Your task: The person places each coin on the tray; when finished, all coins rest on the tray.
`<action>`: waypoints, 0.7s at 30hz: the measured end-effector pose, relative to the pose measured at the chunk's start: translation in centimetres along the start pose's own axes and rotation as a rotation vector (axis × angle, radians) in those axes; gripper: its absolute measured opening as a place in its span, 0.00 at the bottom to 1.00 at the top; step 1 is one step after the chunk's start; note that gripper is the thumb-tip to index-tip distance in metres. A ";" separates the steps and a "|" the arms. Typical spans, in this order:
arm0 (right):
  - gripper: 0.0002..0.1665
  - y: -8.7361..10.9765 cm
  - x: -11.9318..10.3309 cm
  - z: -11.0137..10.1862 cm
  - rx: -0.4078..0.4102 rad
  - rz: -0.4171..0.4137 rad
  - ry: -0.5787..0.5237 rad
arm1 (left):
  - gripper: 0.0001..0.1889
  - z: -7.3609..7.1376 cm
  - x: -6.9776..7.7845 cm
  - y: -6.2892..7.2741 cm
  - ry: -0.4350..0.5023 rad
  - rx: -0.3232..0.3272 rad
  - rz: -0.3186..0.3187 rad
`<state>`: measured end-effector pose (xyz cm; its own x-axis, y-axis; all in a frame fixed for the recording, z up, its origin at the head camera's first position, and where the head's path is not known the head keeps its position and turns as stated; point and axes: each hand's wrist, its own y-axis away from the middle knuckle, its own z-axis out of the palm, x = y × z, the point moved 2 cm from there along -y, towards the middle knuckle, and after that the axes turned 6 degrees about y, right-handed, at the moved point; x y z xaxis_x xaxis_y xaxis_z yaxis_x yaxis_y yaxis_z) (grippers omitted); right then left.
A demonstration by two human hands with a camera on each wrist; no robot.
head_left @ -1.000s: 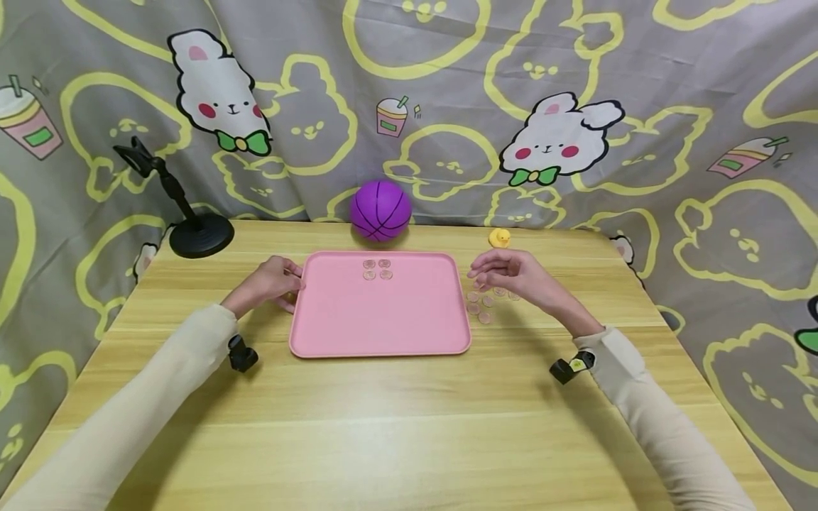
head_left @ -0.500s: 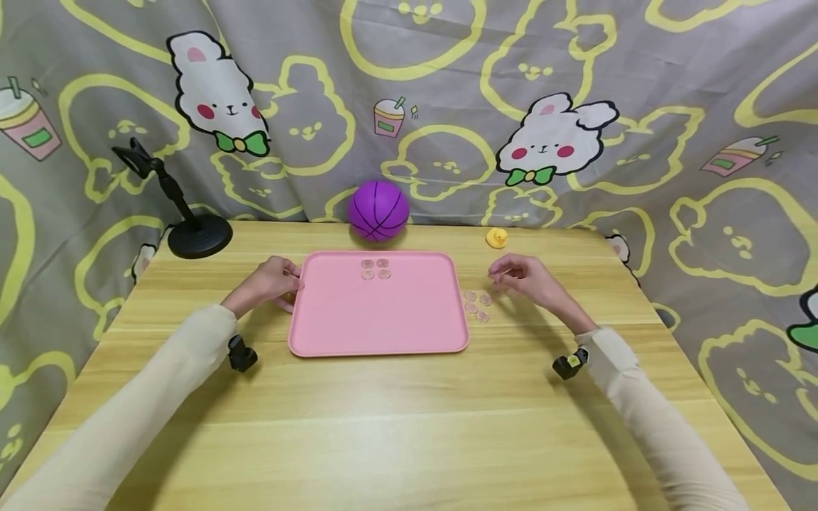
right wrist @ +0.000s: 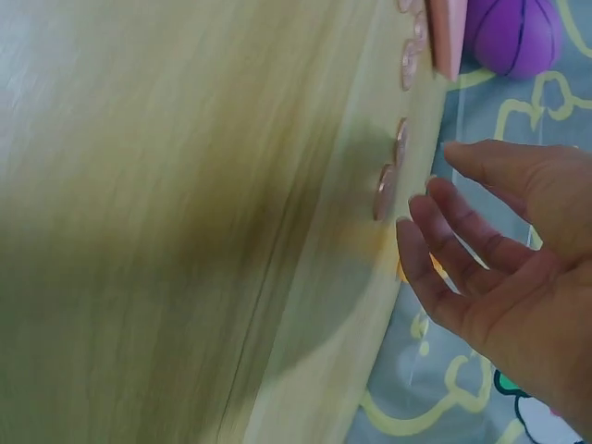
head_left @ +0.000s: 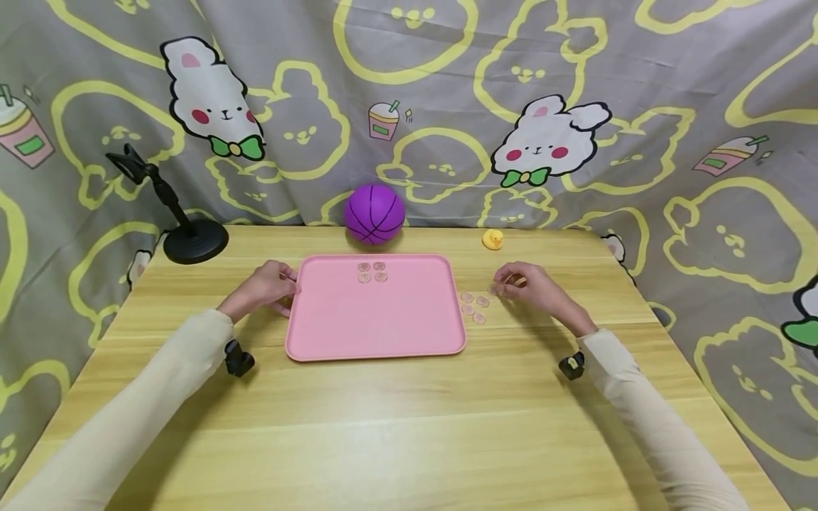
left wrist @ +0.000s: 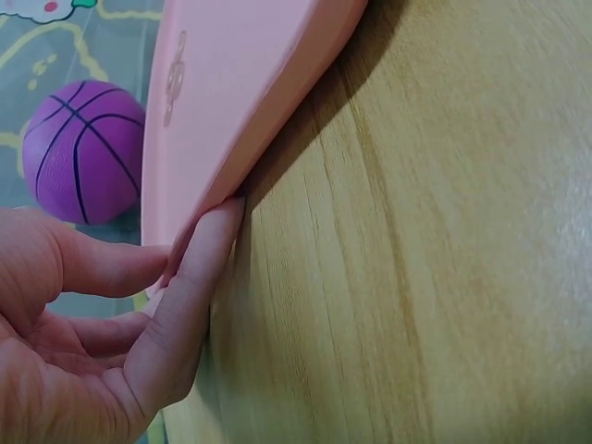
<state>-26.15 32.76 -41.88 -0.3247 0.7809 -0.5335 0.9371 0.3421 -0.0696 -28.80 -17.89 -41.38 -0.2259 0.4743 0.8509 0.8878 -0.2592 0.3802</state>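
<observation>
A pink tray [head_left: 377,319] lies on the table, with several copper-coloured coins [head_left: 373,272] grouped near its far edge. My left hand [head_left: 265,285] pinches the tray's left rim; in the left wrist view the thumb is on the rim [left wrist: 199,217] and a finger lies along its outer side. More coins [head_left: 469,309] are scattered on the table just right of the tray. Over the right part of them hovers my right hand [head_left: 533,285], fingers loosely bent and apart. The right wrist view shows its fingertips near two coins [right wrist: 384,191], with nothing between thumb and fingers.
A purple ball [head_left: 375,214] stands behind the tray. A yellow toy duck [head_left: 493,239] sits at the back right, and a black stand [head_left: 194,240] at the back left. A patterned grey curtain [head_left: 441,85] hangs behind the wooden table [head_left: 383,433].
My right hand has moved right and slightly nearer, away from the tray, and lowered toward the coins. The left hand keeps its grip on the tray. The head view has shifted slightly.
</observation>
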 end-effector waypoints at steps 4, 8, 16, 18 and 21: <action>0.11 0.1 0.3 0.6 0.004 -0.064 0.094 | 0.21 0.1 0.0 -0.2 -0.015 0.002 0.002; 0.14 -0.2 0.3 1.0 0.011 -0.084 0.134 | 0.20 0.0 0.3 0.0 -0.025 0.008 0.013; 0.05 -0.9 0.6 1.7 -0.018 -0.087 0.129 | 0.21 -0.3 0.3 -0.1 0.008 -0.034 0.012; 0.04 -0.9 0.6 1.7 -0.041 -0.095 0.136 | 0.21 -0.4 0.1 -0.1 0.020 -0.053 0.006; 0.06 -1.0 0.4 1.6 -0.091 -0.063 0.118 | 0.20 -0.5 -0.2 0.0 0.038 -0.074 0.003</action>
<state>-26.97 31.91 -43.37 -0.4006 0.8105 -0.4274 0.9005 0.4345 -0.0201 -29.00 -18.36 -41.36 -0.2399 0.4412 0.8648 0.8568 -0.3225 0.4023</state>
